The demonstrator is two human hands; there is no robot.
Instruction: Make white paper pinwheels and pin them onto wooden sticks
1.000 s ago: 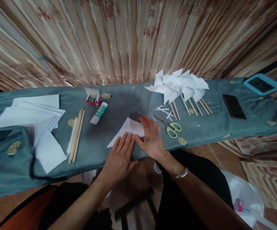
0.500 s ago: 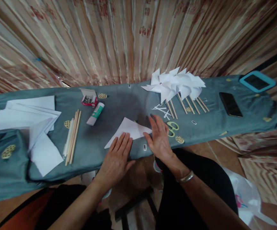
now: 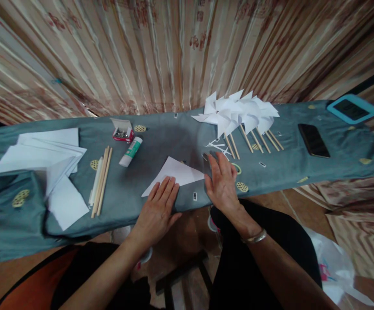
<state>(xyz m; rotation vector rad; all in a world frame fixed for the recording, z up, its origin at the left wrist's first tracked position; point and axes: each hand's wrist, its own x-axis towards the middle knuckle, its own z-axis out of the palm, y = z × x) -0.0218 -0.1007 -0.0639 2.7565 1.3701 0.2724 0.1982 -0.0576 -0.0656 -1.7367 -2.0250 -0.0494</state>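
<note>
Paper (image 3: pixel 182 169), folded into a triangle, sits flat on the cloth (image 3: pixel 167 137) in front of us, our left hand (image 3: pixel 157 208) laid over its near edge, fingers straight and side by side. Our right hand (image 3: pixel 223 182) is just by its right corner, over the scissors (image 3: pixel 238 167); we can't tell if those fingers grip. Farther off we've got glue (image 3: pixel 130 151) left, pinwheels (image 3: pixel 227 121) right, then the curtain (image 3: pixel 170 56).

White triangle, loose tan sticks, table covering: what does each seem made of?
White triangle: matte paper, judging by its thin, straight edges.
Loose tan sticks: probably bare wood, from their pale, dull surface.
Table covering: fabric, slightly shiny, fibre unclear; it drapes in soft folds.
</note>
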